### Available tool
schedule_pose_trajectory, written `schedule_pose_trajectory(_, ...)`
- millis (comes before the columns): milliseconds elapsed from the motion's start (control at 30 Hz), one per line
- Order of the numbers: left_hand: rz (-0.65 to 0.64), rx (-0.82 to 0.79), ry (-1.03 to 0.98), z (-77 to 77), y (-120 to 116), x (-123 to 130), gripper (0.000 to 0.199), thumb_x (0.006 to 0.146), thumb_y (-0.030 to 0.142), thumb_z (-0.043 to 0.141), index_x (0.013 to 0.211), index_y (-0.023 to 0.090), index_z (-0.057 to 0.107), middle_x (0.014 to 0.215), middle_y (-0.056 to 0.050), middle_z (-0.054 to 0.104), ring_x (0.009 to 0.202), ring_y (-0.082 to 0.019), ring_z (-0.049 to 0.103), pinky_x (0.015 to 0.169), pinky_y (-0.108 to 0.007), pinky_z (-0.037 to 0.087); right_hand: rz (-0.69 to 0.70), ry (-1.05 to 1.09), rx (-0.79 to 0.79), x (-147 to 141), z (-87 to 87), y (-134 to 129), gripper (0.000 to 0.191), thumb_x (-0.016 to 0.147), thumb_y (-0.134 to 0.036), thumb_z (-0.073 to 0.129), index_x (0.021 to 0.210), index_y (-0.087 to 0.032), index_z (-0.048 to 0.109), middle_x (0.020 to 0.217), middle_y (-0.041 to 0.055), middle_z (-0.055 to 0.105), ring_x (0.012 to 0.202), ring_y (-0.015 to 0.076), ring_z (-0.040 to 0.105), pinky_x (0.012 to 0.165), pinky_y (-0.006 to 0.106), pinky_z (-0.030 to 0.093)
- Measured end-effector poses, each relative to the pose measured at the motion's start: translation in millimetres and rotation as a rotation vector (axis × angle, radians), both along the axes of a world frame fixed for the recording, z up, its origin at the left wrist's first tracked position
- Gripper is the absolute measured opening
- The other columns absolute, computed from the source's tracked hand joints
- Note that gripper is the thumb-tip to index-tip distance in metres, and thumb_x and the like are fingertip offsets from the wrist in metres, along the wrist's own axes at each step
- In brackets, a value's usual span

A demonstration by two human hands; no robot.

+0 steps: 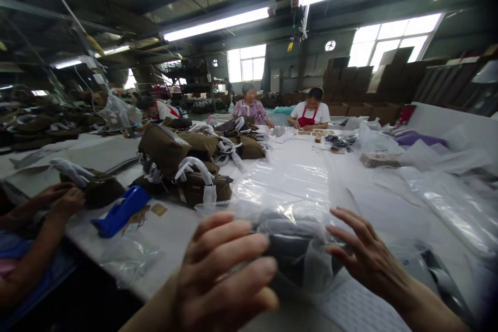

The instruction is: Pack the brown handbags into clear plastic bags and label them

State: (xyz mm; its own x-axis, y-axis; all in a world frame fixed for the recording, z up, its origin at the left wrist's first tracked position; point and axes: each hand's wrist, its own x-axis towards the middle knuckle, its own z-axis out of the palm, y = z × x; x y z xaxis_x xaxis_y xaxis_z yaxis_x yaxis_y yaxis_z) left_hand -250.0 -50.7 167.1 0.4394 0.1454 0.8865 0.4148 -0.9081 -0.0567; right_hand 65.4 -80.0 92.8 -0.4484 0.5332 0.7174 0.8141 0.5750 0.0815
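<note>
A dark handbag (288, 254) in a clear plastic bag lies on the table before me, its handle wrapped in white padding. My left hand (227, 270) is at its left side, slightly blurred, with the fingers apart and curved. At the right side of the handbag is my right hand (360, 249), its fingers spread against or just beside the plastic. Whether either hand presses on the plastic I cannot tell. Flat clear plastic bags (284, 181) lie just beyond the handbag.
Olive bags (202, 187) with wrapped handles are piled left of centre. A blue tape dispenser (122, 211) stands near the left edge, beside a co-worker's hands (68, 199) on another bag. Two people sit across the table. More plastic sheeting (447, 207) lies at right.
</note>
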Motion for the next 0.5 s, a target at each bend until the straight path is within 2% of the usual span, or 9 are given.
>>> schedule_pose_trajectory(67, 0.014, -0.045, 0.358, 9.0, -2.4, 23.6, 0.048, 0.082, 0.045, 0.057, 0.121, 0.019, 0.049, 0.105, -0.008, 0.063, 0.102, -0.023, 0.055, 0.097, -0.043, 0.041, -0.075, -0.030, -0.024, -1.4, 2.2, 2.3, 0.040, 0.087, -0.035, 0.053, 0.120, -0.013, 0.048, 0.109, 0.0160, 0.056, 0.111, 0.0297, 0.047, 0.095, 0.051, 0.036)
schedule_pose_trajectory(100, 0.033, -0.089, 0.469, 9.5, 1.9, 33.7, 0.040, 0.084, 0.039, 0.055, 0.116, 0.015, 0.052, 0.095, -0.008, 0.065, 0.095, -0.021, 0.057, 0.093, -0.041, 0.042, -0.080, -0.068, -0.071, -3.4, 6.6, 1.4, 0.035, 0.089, -0.033, 0.052, 0.118, -0.013, 0.050, 0.098, 0.0122, 0.060, 0.101, 0.0263, 0.053, 0.097, 0.053, 0.033)
schedule_pose_trajectory(167, 0.040, -0.182, 0.617, 4.6, 13.6, 45.8, 0.018, 0.089, 0.028, 0.049, 0.097, 0.015, 0.059, 0.079, -0.005, 0.064, 0.080, -0.018, 0.057, 0.082, -0.035, 0.046, 0.015, -0.140, -0.186, -8.5, 19.8, -6.1, 0.017, 0.090, -0.021, 0.048, 0.104, -0.018, 0.057, 0.077, 0.0032, 0.060, 0.081, 0.0184, 0.057, 0.099, 0.050, 0.031)
schedule_pose_trajectory(200, 0.004, -0.206, 0.672, 0.6, 18.1, 47.4, 0.015, 0.089, 0.023, 0.046, 0.088, 0.016, 0.059, 0.075, -0.003, 0.063, 0.076, -0.016, 0.055, 0.078, -0.033, 0.046, 0.085, -0.159, -0.255, -11.3, 27.4, -12.8, 0.013, 0.090, -0.019, 0.047, 0.096, -0.019, 0.059, 0.073, 0.0016, 0.058, 0.077, 0.0166, 0.056, 0.097, 0.046, 0.035)
schedule_pose_trajectory(267, -0.116, -0.232, 0.749, -7.1, 21.0, 44.4, 0.018, 0.089, 0.019, 0.045, 0.076, 0.017, 0.057, 0.076, -0.003, 0.062, 0.074, -0.016, 0.054, 0.074, -0.030, 0.044, 0.204, -0.169, -0.465, -16.5, 41.6, -29.1, 0.008, 0.088, -0.025, 0.052, 0.091, -0.021, 0.058, 0.077, 0.0020, 0.059, 0.075, 0.0164, 0.057, 0.083, 0.035, 0.045)
schedule_pose_trajectory(333, -0.234, -0.266, 0.795, -12.6, 17.0, 38.4, 0.018, 0.089, 0.022, 0.047, 0.073, 0.017, 0.056, 0.076, -0.002, 0.061, 0.073, -0.015, 0.054, 0.072, -0.028, 0.044, 0.233, -0.146, -0.739, -21.0, 51.3, -42.5, 0.017, 0.088, -0.036, 0.052, 0.098, -0.024, 0.056, 0.079, 0.0014, 0.061, 0.069, 0.0157, 0.058, 0.063, 0.026, 0.047)
schedule_pose_trajectory(400, -0.285, -0.334, 0.813, -16.2, 11.1, 34.9, 0.021, 0.089, 0.028, 0.048, 0.074, 0.017, 0.056, 0.076, -0.002, 0.061, 0.071, -0.014, 0.055, 0.067, -0.025, 0.044, 0.122, -0.102, -0.934, -25.4, 54.7, -46.9, 0.023, 0.092, -0.038, 0.042, 0.109, -0.025, 0.051, 0.073, -0.0008, 0.061, 0.060, 0.0149, 0.058, 0.053, 0.024, 0.043)
schedule_pose_trajectory(433, -0.276, -0.370, 0.807, -17.7, 8.7, 34.6, 0.022, 0.090, 0.031, 0.047, 0.076, 0.017, 0.056, 0.076, -0.002, 0.061, 0.070, -0.013, 0.056, 0.065, -0.024, 0.044, 0.032, -0.086, -0.959, -27.9, 54.1, -45.3, 0.026, 0.093, -0.035, 0.039, 0.115, -0.025, 0.047, 0.069, -0.0014, 0.061, 0.059, 0.0158, 0.058, 0.053, 0.025, 0.043)
schedule_pose_trajectory(500, -0.206, -0.427, 0.775, -20.5, 5.5, 35.8, 0.021, 0.092, 0.029, 0.042, 0.083, 0.017, 0.057, 0.081, -0.003, 0.062, 0.070, -0.013, 0.058, 0.061, -0.023, 0.044, -0.141, -0.120, -0.920, -34.0, 50.4, -36.2, 0.042, 0.088, -0.030, 0.046, 0.128, -0.022, 0.037, 0.070, 0.0004, 0.063, 0.064, 0.0205, 0.061, 0.056, 0.029, 0.043)
